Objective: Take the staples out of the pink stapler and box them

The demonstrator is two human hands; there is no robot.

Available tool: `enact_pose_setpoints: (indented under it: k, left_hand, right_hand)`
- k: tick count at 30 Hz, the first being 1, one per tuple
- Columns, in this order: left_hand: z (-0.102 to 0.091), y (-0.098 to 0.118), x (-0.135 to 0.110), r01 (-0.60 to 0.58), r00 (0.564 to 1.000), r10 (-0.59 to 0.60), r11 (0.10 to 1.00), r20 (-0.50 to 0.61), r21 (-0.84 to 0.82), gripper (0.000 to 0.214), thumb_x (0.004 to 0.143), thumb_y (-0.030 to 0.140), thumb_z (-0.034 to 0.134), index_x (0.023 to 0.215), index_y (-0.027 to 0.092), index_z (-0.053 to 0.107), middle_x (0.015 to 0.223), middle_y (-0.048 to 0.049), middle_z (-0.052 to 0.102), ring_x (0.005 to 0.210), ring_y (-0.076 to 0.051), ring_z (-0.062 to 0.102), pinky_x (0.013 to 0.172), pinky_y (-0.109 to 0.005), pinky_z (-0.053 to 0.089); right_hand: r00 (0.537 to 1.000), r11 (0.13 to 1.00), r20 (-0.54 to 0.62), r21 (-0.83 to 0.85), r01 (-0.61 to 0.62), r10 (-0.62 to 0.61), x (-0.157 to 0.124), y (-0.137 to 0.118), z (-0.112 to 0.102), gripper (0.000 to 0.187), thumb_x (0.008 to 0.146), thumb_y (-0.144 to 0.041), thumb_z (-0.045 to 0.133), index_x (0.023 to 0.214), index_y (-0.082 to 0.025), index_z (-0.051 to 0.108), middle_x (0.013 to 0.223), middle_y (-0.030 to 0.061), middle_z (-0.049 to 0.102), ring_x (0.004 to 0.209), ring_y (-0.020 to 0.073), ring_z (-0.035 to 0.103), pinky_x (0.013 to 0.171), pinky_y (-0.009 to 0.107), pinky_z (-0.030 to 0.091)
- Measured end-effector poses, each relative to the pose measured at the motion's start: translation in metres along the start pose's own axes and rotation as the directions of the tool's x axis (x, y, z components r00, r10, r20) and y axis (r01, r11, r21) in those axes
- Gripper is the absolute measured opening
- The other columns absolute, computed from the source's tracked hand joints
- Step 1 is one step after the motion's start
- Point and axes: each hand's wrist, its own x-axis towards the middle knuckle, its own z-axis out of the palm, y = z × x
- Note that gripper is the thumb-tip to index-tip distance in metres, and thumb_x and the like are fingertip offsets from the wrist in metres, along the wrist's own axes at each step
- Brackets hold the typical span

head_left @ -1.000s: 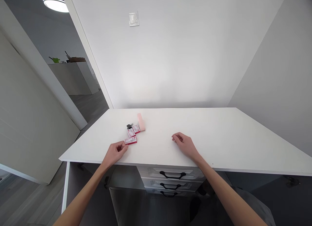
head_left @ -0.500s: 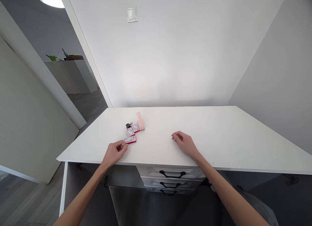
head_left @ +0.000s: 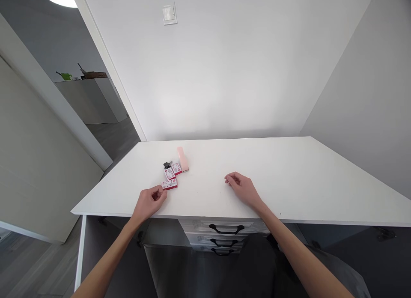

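My left hand (head_left: 150,200) rests on the white desktop (head_left: 298,178) near its front edge, fingers curled and nothing visible in them. Its fingertips lie right by a small red-and-white box (head_left: 169,184); whether they touch it I cannot tell. Just behind are two more such boxes, one (head_left: 169,174) left and one (head_left: 177,168) right. A small black object (head_left: 167,165) with a thin shiny part, possibly a key, lies against them. To their right is a pink stapler (head_left: 183,159). My right hand (head_left: 243,187) rests farther right, fingers curled together with nothing in them.
Drawers with black handles (head_left: 226,229) sit under the desktop's front edge. A white wall with a light switch (head_left: 169,13) rises behind. At left, a doorway shows a cabinet (head_left: 86,102) in another room.
The view has shifted slightly, so the desk items appear a little farther left. Both hands keep their poses, and the boxes and stapler have not moved on the desktop.
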Motion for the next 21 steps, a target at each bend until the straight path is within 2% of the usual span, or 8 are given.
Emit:
enact_pose_setpoints:
  k: [8, 21]
  left_hand:
    - [0.0004, 0.0046, -0.0004, 0.000, 1.000, 0.000, 0.999, -0.004, 0.043, 0.036, 0.087, 0.043, 0.052, 0.063, 0.021, 0.039, 0.057, 0.0050, 0.034, 0.057, -0.011, 0.030, 0.055, -0.025, 0.025]
    - [0.0009, 0.0054, 0.0003, 0.007, 1.000, -0.006, 0.995, -0.007, 0.101, 0.036, 0.087, 0.042, 0.052, 0.063, 0.021, 0.038, 0.057, 0.0050, 0.037, 0.056, -0.011, 0.033, 0.057, -0.026, 0.026]
  right_hand:
    - [1.000, 1.000, 0.008, 0.002, -0.005, 0.005, -0.0004, -0.0017, -0.0004, 0.035, 0.096, -0.056, 0.051, 0.095, -0.026, 0.069, 0.097, 0.0058, 0.077, 0.092, 0.0242, 0.069, 0.079, 0.036, 0.050]
    - [1.000, 1.000, 0.018, -0.022, 0.009, -0.009, 0.0007, -0.0013, 0.0010, 0.033, 0.097, -0.053, 0.051, 0.094, -0.026, 0.069, 0.097, 0.0051, 0.077, 0.086, 0.0227, 0.067, 0.074, 0.034, 0.049]
